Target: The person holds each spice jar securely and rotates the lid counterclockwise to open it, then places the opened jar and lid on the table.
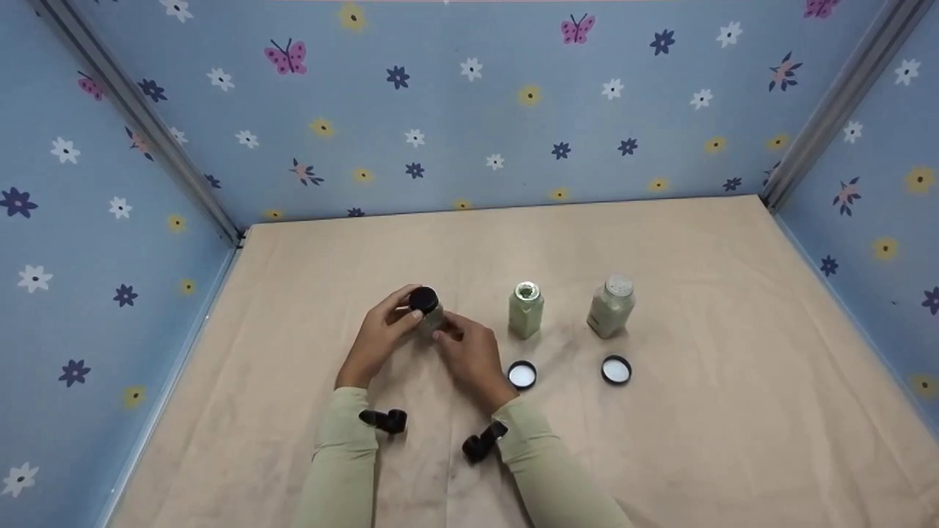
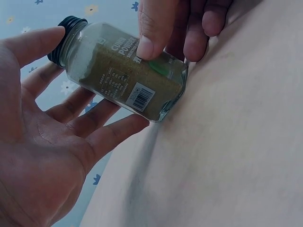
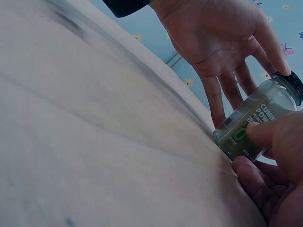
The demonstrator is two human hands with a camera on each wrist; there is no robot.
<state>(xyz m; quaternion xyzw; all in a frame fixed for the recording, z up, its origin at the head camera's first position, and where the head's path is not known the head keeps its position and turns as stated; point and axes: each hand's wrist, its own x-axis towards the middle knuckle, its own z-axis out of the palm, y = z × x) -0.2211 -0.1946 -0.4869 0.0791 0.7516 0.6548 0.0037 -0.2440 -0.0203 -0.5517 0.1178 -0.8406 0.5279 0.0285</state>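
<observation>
A glass jar of cumin powder with a black screw lid stands tilted just over the cloth, between both hands. My left hand pinches the lid between thumb and forefinger, its other fingers stretched along the jar's side. Low on the jar body, my right hand grips with thumb and fingers, the thumb over the label. Brown powder fills much of the jar. Right of the hands are two lidless glass jars with pale green contents: the nearer jar has an open mouth, the farther jar a whitish top.
Two black caps lie white inside up, one cap beside my right wrist and another cap farther right. Beige cloth covers the table. Blue patterned walls enclose the back and sides.
</observation>
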